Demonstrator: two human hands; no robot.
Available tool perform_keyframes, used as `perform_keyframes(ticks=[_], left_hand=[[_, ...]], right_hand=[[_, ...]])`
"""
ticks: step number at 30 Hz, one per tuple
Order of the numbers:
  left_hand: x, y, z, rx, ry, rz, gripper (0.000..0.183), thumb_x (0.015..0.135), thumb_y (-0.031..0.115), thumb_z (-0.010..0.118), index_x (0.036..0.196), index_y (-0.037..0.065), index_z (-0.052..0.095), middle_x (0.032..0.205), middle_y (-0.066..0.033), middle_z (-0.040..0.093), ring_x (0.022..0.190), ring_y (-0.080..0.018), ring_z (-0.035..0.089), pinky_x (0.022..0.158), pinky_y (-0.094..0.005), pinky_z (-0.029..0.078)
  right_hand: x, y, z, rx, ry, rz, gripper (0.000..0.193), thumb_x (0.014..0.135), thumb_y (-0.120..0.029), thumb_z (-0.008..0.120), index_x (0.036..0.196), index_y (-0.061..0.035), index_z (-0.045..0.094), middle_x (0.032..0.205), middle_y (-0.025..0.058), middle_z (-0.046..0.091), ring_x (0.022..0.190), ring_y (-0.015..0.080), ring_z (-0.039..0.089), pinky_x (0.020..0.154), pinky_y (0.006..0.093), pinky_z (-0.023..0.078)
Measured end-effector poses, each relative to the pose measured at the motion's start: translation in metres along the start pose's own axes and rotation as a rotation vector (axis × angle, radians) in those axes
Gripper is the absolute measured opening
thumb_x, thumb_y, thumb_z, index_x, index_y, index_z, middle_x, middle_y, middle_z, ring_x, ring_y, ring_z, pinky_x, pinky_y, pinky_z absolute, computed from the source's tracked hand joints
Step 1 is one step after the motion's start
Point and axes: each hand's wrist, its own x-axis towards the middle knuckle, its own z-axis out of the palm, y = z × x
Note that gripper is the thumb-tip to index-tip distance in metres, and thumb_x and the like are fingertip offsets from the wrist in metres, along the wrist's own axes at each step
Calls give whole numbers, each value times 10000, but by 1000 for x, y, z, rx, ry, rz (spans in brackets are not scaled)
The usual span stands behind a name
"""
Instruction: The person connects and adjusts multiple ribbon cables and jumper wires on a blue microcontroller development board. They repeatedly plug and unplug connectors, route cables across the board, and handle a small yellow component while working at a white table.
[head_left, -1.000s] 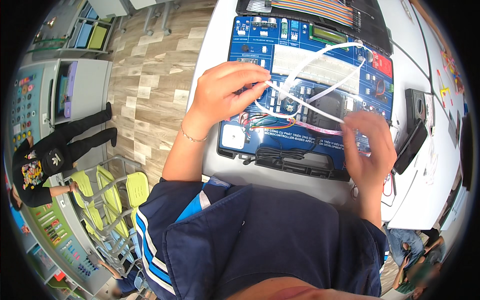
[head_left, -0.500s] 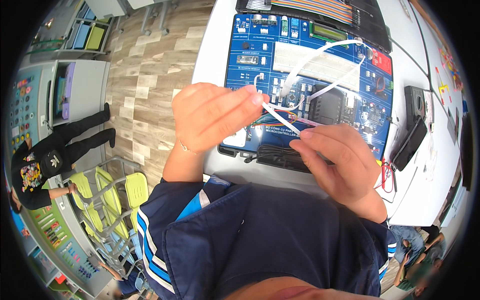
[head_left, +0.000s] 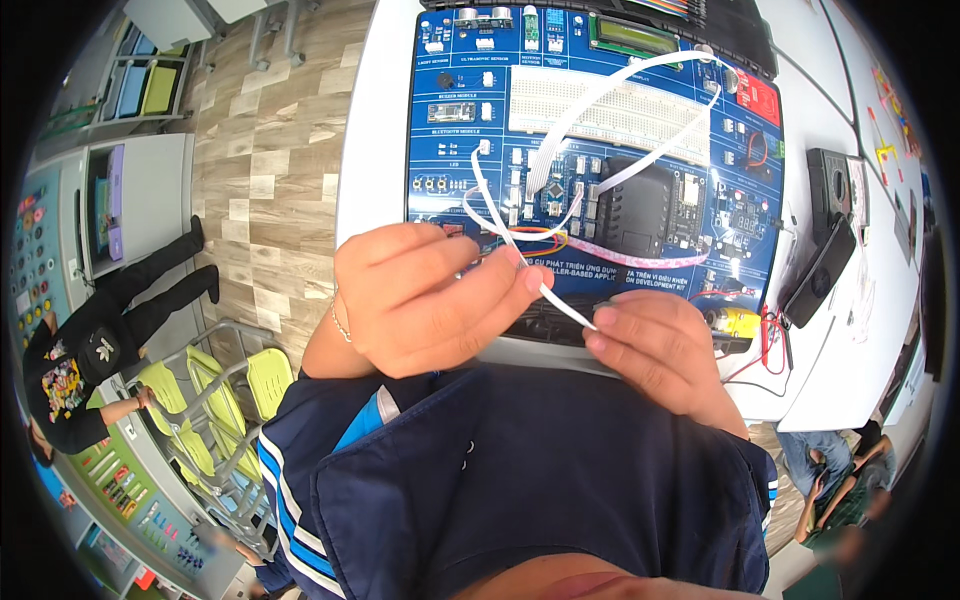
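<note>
My left hand (head_left: 440, 300) is closed, thumb and forefinger pinching a thin white flat cable (head_left: 566, 308). My right hand (head_left: 660, 350) pinches the same cable near its lower end, which is hidden by the fingers. Between the two hands the cable runs straight and slanting. Beyond my left hand, white cable loops up to a small connector (head_left: 485, 148) on a blue electronics training board (head_left: 424, 120). Both hands are above the board's near edge. A wider white ribbon cable (head_left: 590, 100) arches over the white breadboard (head_left: 605, 115), next to a small blue controller module (head_left: 556, 192).
A black box (head_left: 640, 200) and a small display (head_left: 632, 36) are on the board. Near its right corner sits a yellow motor (head_left: 738, 322). A multimeter (head_left: 832, 190) and a black flat device (head_left: 820, 270) lie on the white table (head_left: 850, 370). Another person (head_left: 90, 365) stands at left.
Both hands have moved nearer to my body, still holding the white cable. The cable's loop to the board and the yellow motor now show. The view has shifted slightly.
</note>
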Motion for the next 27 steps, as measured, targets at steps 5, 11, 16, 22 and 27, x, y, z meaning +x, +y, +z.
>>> perform_keyframes(ticks=[5, 11, 16, 22, 27], left_hand=[[-1, 1, 7, 19, 20, 16, 226, 662, 63, 786, 878, 125, 762, 899, 24, 692, 686, -106, 592, 578, -212, 439], [-5, 4, 12, 33, 50, 0, 201, 684, 49, 825, 847, 148, 762, 860, 71, 672, 621, -90, 480, 524, -214, 337], [-10, -13, 9, -111, 102, -48, 180, 830, 282, 784, 832, 104, 754, 822, 17, 673, 606, -100, 510, 498, -229, 330], [-55, -69, 4, -282, 698, -983, 311, 997, 230, 571, 1058, -58, 672, 900, -153, 696, 704, -159, 589, 619, -260, 464], [-52, -91, 35, -304, 581, -1398, 262, 987, 175, 625, 1141, -25, 696, 1020, -77, 740, 711, -44, 557, 639, -189, 428]], right_hand=[[-10, -1, -10, -145, -42, -90, 249, 796, -98, 718, 1039, -59, 757, 1144, 79, 716, 990, 180, 649, 874, 350, 495], [-11, 10, -14, 103, -53, -15, 283, 747, -8, 776, 1027, -21, 735, 1136, 127, 697, 946, 225, 656, 772, 317, 566], [-17, 23, -11, 204, -12, -65, 356, 657, 116, 827, 972, 34, 683, 1099, 209, 662, 887, 290, 660, 632, 280, 613], [-16, 26, -11, 238, -22, -105, 368, 657, 136, 825, 978, 31, 681, 1116, 212, 656, 884, 285, 659, 633, 270, 612], [-17, 23, -10, 235, -28, -35, 285, 728, 38, 784, 1005, 3, 726, 1117, 160, 688, 932, 263, 657, 733, 304, 594]])
